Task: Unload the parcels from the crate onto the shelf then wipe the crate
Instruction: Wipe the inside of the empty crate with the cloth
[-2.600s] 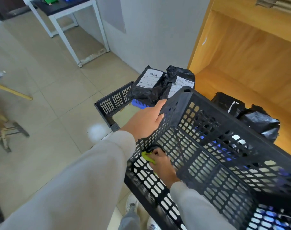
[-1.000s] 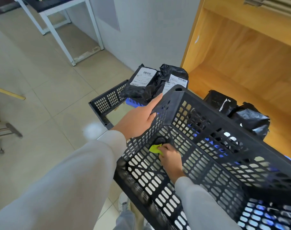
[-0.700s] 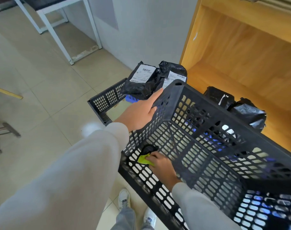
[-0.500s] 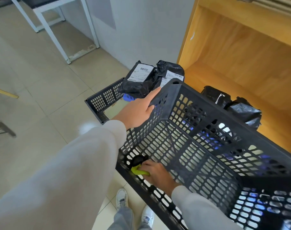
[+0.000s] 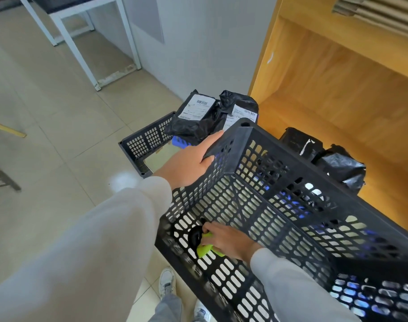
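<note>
A black perforated crate (image 5: 279,196) is held tilted off the floor, with no parcels visible inside it. My left hand (image 5: 189,163) grips its left rim near the far corner. Inside the crate my right hand (image 5: 228,238) holds a yellow-green cloth (image 5: 205,249) pressed against the perforated wall at the near left. Two black parcels (image 5: 323,159) lie on the wooden shelf (image 5: 337,108) beyond the crate.
A second black crate (image 5: 147,140) stands on the tiled floor ahead with black labelled parcels (image 5: 210,115) piled in it. A white-legged table (image 5: 82,36) stands at the back left. My shoes (image 5: 168,282) show below the held crate.
My right hand has slid the cloth back and forth along the crate's inner wall and now sits at the near left end. My left hand has kept its grip on the rim.
</note>
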`<state>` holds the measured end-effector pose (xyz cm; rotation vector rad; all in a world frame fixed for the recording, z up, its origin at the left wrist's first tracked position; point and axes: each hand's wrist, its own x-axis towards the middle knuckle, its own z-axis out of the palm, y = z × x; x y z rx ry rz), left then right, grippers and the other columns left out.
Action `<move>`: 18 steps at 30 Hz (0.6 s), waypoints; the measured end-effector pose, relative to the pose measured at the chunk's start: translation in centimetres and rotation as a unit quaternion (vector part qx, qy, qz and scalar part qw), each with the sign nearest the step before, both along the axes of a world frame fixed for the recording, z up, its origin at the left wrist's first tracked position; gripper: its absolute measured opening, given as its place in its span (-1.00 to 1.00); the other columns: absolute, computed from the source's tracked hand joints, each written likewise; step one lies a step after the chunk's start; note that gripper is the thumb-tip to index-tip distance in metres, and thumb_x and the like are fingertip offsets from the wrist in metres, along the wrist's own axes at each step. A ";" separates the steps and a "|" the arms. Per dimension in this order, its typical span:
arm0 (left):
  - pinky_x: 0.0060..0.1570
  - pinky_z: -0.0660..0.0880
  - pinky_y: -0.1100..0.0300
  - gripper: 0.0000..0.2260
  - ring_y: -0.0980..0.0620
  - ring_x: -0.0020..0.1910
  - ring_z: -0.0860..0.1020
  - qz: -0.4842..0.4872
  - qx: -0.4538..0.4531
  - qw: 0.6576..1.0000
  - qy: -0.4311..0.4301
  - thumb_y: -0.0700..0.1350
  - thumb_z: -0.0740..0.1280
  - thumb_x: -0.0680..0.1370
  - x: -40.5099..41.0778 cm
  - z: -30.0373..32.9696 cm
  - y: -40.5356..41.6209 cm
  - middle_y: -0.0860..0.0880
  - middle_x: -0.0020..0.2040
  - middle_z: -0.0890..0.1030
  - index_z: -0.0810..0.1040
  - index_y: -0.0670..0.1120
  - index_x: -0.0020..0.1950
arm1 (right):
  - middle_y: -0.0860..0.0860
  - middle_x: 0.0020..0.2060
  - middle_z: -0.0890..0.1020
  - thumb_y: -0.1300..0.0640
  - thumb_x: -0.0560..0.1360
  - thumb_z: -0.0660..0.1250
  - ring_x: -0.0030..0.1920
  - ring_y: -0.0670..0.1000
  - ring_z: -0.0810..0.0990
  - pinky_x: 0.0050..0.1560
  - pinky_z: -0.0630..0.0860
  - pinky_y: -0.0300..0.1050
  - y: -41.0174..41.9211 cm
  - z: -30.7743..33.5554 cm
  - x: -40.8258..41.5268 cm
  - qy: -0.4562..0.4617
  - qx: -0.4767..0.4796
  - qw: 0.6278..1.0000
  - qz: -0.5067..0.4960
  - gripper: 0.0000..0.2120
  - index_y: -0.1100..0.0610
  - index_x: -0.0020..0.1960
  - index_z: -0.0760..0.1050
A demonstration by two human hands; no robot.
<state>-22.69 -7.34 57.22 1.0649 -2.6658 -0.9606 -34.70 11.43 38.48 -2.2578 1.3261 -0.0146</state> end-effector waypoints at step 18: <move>-0.58 0.26 0.29 -0.42 0.11 -0.63 0.26 0.000 -0.001 1.000 0.001 -0.08 0.18 0.71 -0.2 -0.6 -0.3 0.07 -0.54 0.28 -0.01 0.23 0.64 | 0.05 0.18 0.42 0.41 0.20 0.57 0.09 0.13 0.48 -0.33 0.61 -0.06 -2.7 1.1 -12.2 0.278 -0.057 0.941 -0.184 -0.39 0.02 0.16 0.52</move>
